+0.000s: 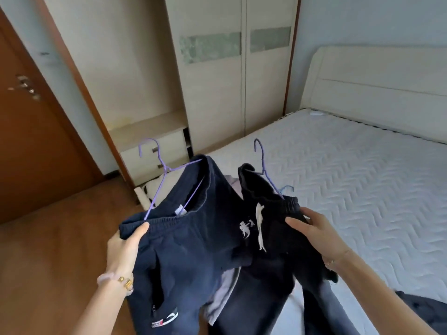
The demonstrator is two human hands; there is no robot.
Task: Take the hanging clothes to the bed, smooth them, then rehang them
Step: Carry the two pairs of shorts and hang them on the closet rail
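Both hands are closed on dark clothes held up in front of the person, over the near edge of the bed point(362, 170). The left hand point(124, 250) grips the elastic waistband of a pair of navy trousers point(193, 238), thumb on top of the band and fingers hidden behind the cloth; a purple hanger point(167, 172) runs through that waistband, its hook standing up above and beyond the hand. The right hand point(314, 233) pinches the gathered waistband of a black garment point(271, 209) with a white drawstring, and a second purple hanger point(263, 165) rises from this garment just beyond the fingertips. The two garments touch and overlap between the hands, with a strip of grey cloth point(225, 293) showing below them. The trouser legs hang down toward the person. Beyond the hands stand a pale wardrobe point(229, 93) and, to the left, a brown door point(31, 141).
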